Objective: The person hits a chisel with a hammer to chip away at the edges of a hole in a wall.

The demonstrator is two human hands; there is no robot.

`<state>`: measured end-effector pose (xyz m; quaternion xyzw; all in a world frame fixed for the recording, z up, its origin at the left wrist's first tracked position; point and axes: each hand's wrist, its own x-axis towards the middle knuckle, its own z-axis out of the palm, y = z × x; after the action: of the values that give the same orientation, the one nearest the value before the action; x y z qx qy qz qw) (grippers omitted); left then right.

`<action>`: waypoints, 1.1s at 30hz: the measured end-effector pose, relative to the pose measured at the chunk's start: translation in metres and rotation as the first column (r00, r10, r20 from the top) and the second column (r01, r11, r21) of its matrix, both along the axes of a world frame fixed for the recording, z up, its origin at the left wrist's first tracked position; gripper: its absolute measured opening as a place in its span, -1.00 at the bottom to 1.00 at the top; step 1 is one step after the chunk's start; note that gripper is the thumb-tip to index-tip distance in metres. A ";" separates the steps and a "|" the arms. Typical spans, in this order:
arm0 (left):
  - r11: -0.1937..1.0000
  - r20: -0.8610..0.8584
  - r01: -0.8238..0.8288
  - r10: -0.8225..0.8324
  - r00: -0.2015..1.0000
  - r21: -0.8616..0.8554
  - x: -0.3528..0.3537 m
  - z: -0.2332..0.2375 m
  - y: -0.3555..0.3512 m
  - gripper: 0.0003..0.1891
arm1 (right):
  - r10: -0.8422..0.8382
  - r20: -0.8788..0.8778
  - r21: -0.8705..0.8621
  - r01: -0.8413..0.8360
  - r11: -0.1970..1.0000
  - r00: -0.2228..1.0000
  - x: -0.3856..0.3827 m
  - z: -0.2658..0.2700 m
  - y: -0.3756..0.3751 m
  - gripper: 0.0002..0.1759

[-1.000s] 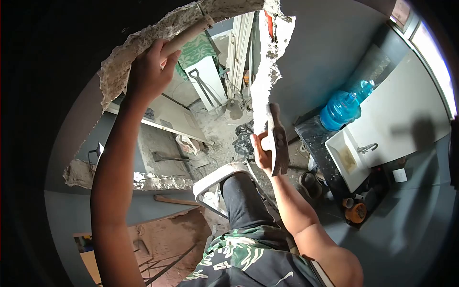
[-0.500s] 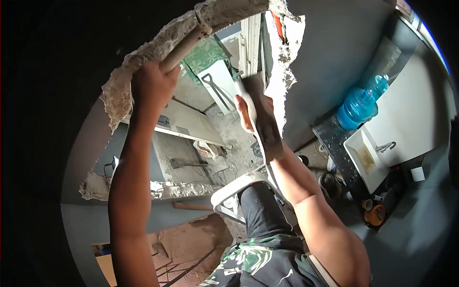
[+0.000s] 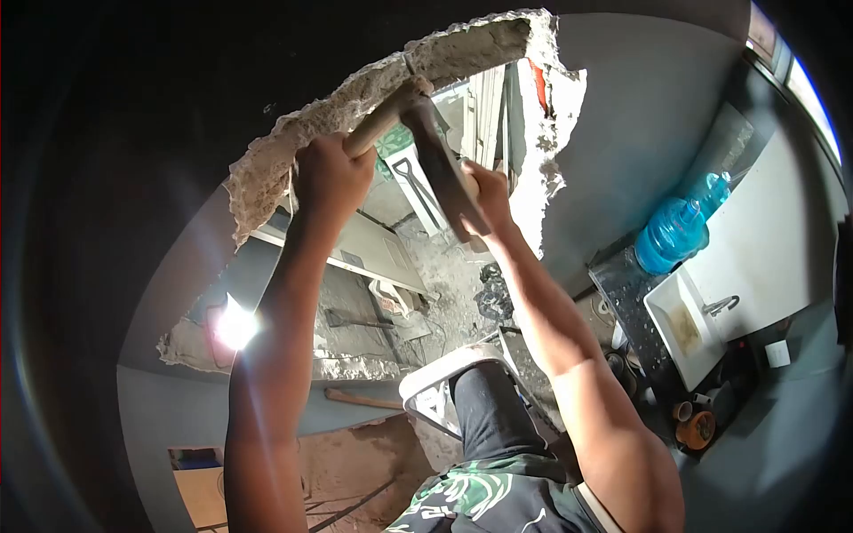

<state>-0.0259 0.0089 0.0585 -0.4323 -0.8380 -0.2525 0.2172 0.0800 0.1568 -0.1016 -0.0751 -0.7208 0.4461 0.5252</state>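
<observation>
My left hand (image 3: 332, 182) is closed round a pale wooden handle (image 3: 378, 123), whose far end lies near the upper rim of the broken wall opening (image 3: 355, 93). A thin rod shows between that end and the rim. My right hand (image 3: 490, 197) is closed beside a long dark bar-shaped tool (image 3: 446, 173) and seems to grip it; the exact grip is partly hidden. The tool's upper end meets or overlaps the far end of the wooden handle.
Through the opening are a shovel (image 3: 336, 318), rubble and a green patterned cloth (image 3: 394, 139). A white-framed seat or ladder (image 3: 426, 380) stands by my leg. To the right are blue water bottles (image 3: 671, 238), a sink (image 3: 682, 324) and a dark counter (image 3: 622, 289).
The dark tool has moved up and left to the end of the wooden handle, with my right hand. The view has shifted, and a bright light now shows beside my left forearm.
</observation>
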 end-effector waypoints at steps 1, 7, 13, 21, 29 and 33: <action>1.000 0.004 0.004 -0.004 1.000 -0.006 0.004 -0.004 -0.002 -0.69 | -0.040 -0.118 0.056 0.047 0.997 0.992 0.000 0.003 0.001 -0.83; 1.000 0.029 0.023 -0.023 0.999 -0.003 0.001 -0.003 0.002 -0.70 | -0.207 -0.370 0.231 0.306 0.924 0.906 0.011 0.004 -0.009 -0.72; 0.998 0.080 0.064 -0.065 0.995 0.009 0.005 0.000 0.003 -0.69 | -0.122 -0.106 0.112 0.134 0.985 0.987 0.037 0.017 -0.014 -0.78; 0.999 0.212 0.048 -0.044 0.976 -0.015 0.014 0.007 0.005 -0.65 | -0.114 -0.019 0.038 0.114 0.993 0.993 0.024 0.014 0.004 -0.84; 0.990 -0.104 0.132 -0.127 0.986 0.043 0.010 -0.015 0.007 -0.64 | -0.061 -0.190 -0.008 0.061 0.998 0.980 0.057 0.010 -0.038 -0.67; 0.975 -0.126 0.138 -0.161 0.979 -0.175 0.024 -0.011 -0.005 -0.65 | -0.069 -0.075 -0.068 0.064 0.996 0.995 0.059 -0.021 -0.041 -0.74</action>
<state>-0.0019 0.0036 0.0474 -0.5272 -0.8039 -0.1669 0.2189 0.1390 0.1157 -0.1225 -0.0989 -0.6823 0.4542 0.5643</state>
